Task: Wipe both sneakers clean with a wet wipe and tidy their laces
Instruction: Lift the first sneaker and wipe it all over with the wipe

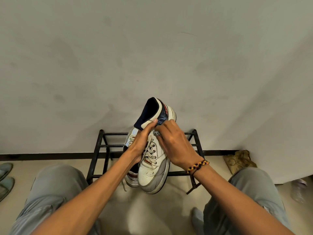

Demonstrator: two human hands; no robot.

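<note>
A white and grey sneaker (153,173) with a navy collar is held up in the air, toe toward me, heel toward the wall. My left hand (143,141) grips it at the tongue and collar, thumb over the collar edge. My right hand (176,146) presses a crumpled wet wipe (156,133) against the sneaker's right side near the heel; most of the wipe is hidden under the fingers. A second sneaker (132,178) lies behind and below the first, mostly covered, with a lace end hanging toward the floor.
A black metal shoe rack (101,146) stands against the grey wall right behind the sneakers. My knees in grey trousers flank the scene. Grey slippers (6,180) lie at the far left, a crumpled brown bag (240,161) at the right by the wall.
</note>
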